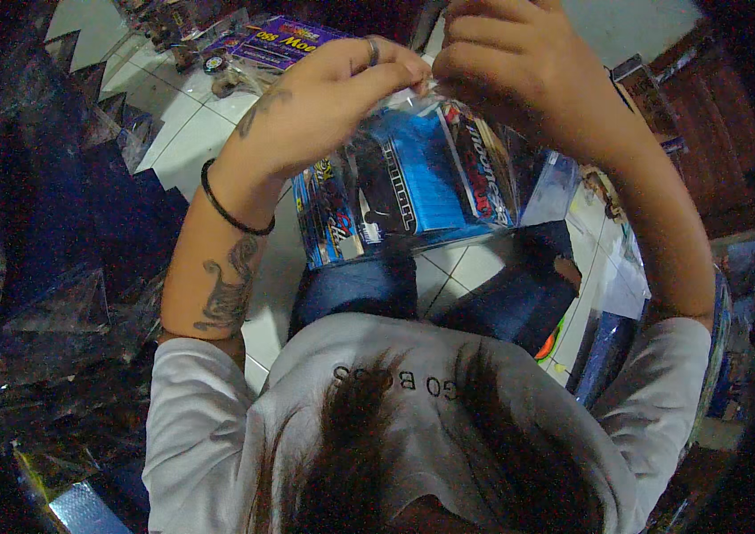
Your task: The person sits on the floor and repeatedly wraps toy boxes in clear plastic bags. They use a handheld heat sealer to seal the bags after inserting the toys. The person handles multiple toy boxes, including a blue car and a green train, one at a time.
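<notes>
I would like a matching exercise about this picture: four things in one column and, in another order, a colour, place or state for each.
Things
1. bag
2. bracelet
3. ring
4. tiles

Descriptions
A. pale, on the floor
B. on a finger of the left hand
C. see-through, held at its far edge by the left hand and the right hand
D. dark, around the left wrist

Right pairs
1-C, 2-D, 3-B, 4-A
</notes>
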The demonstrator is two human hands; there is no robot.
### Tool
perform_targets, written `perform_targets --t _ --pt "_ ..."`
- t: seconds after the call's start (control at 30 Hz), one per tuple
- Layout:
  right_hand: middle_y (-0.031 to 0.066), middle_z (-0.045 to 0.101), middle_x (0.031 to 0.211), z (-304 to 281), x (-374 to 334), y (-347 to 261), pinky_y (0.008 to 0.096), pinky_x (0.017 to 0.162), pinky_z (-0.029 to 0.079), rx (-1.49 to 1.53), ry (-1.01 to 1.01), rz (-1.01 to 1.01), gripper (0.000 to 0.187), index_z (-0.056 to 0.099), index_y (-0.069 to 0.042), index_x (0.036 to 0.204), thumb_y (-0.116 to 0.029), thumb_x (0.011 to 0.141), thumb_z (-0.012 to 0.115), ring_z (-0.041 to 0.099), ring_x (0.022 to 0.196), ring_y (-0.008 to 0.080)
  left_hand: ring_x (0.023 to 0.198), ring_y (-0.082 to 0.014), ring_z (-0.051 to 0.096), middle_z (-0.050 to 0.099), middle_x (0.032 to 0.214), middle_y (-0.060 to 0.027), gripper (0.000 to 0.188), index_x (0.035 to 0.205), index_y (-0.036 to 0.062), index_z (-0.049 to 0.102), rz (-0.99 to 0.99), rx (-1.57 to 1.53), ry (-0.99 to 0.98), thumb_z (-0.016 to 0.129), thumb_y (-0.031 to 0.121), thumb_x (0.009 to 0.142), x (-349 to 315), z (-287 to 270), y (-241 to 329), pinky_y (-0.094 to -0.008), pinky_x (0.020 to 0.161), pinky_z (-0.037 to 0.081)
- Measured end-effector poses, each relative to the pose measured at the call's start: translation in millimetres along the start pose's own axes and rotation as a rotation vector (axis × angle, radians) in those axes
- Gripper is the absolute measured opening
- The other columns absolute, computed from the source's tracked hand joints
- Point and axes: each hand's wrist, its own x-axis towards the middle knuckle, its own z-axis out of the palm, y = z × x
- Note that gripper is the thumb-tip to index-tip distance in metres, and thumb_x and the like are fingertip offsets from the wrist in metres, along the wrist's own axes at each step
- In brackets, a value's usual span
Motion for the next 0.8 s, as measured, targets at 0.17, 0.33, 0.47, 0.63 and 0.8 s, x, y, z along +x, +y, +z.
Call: perform_targets --t 0.17,0.33,0.47,0.63,0.8 --pt "0.0044 0.060 0.082 -11.0 -2.8 6.8 0.0398 0.083 0.038 0.324 -0.175 0.206 0.015 0.065 -0.007 0.092 -0.022 0.088 0.064 0.054 0.087 0.0217 0.102 -0.0147 0.058 0.063 0.109 -0.0051 0.017 0.095 0.0044 0.065 0.419 0.636 0.104 0.065 0.020 0.090 -6.2 -0.8 4.2 -0.0297 0.092 0.044" --pt "0.0062 0.062 0.085 -5.8 -4.0 15.6 0.0400 0.085 0.037 0.587 -0.267 0.304 0.019 0.065 -0.005 0.093 -0.024 0.091 0.062 0.054 0.086 0.0234 0.106 -0.0173 0.057 0.061 0.111 -0.0057 0.016 0.094 0.0039 0.065 0.368 0.511 0.058 0.065 0.019 0.090 -1.5 -2.9 4.5 -0.0312 0.093 0.043" --pt "0.0045 0.061 0.083 3.3 -1.3 11.2 0.0402 0.086 0.038 0.313 -0.119 0.222 0.014 0.065 -0.007 0.090 -0.021 0.088 0.064 0.055 0.087 0.0226 0.094 -0.0164 0.062 0.067 0.093 -0.0082 0.024 0.095 0.0042 0.068 0.338 0.347 0.040 0.063 0.027 0.088 7.4 -3.8 0.3 -0.0263 0.087 0.044" --pt "0.0031 0.060 0.086 3.7 -7.8 -3.9 0.0411 0.089 0.037 -0.004 0.020 0.080 0.013 0.063 -0.009 0.089 -0.019 0.082 0.067 0.055 0.091 0.0222 0.093 -0.0162 0.063 0.068 0.102 -0.0077 0.031 0.106 -0.0013 0.067 -0.049 -0.174 -0.140 0.061 0.024 0.089 7.1 -0.7 0.4 -0.0269 0.086 0.046" --pt "0.0057 0.060 0.090 0.9 -11.6 -1.5 0.0413 0.088 0.038 0.094 -0.122 0.077 0.015 0.062 -0.007 0.090 -0.020 0.084 0.066 0.056 0.088 0.0234 0.096 -0.0179 0.061 0.067 0.102 -0.0062 0.018 0.097 0.0026 0.067 0.195 0.423 0.023 0.066 0.018 0.087 -8.1 6.0 13.2 -0.0296 0.088 0.045"
